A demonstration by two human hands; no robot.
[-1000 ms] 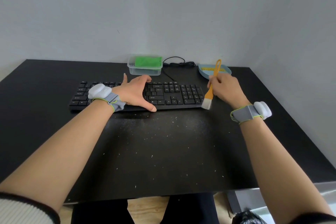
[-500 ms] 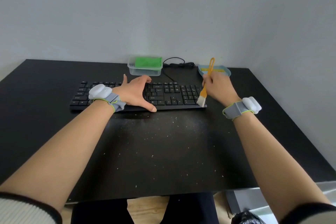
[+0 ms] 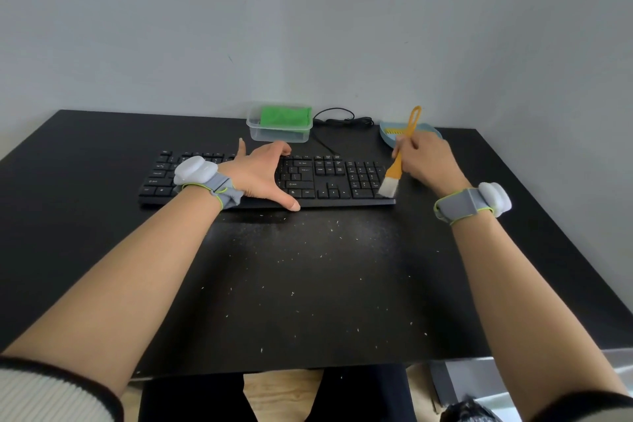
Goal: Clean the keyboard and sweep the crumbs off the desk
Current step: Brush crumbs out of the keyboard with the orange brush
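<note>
We keep the left hand [image 3: 260,169] spread wide and flat across the middle of the keyboard [image 3: 322,178], thumb hooked over the near edge, pinning it to the desk [image 3: 85,154]. The keyboard lies across the far half of the desk, parallel to the wall. We judge it light, rigid and apt to slide on the smooth top, so a flat press on the frame suits it better than a pinch. Crumbs [image 3: 291,293] lie scattered over the desk in front of the keyboard; they look dry and light and should scatter easily.

The right hand [image 3: 424,161] is closed on the orange handle of the brush [image 3: 397,164], gripping mid-handle. The pale bristles [image 3: 388,188] touch the right end of the keyboard, beside the number pad. We judge the bristles soft and the handle stiff.

Compared with one second ago, the brush now stands over the keyboard's right edge rather than beyond it. The left hand is unchanged.
</note>
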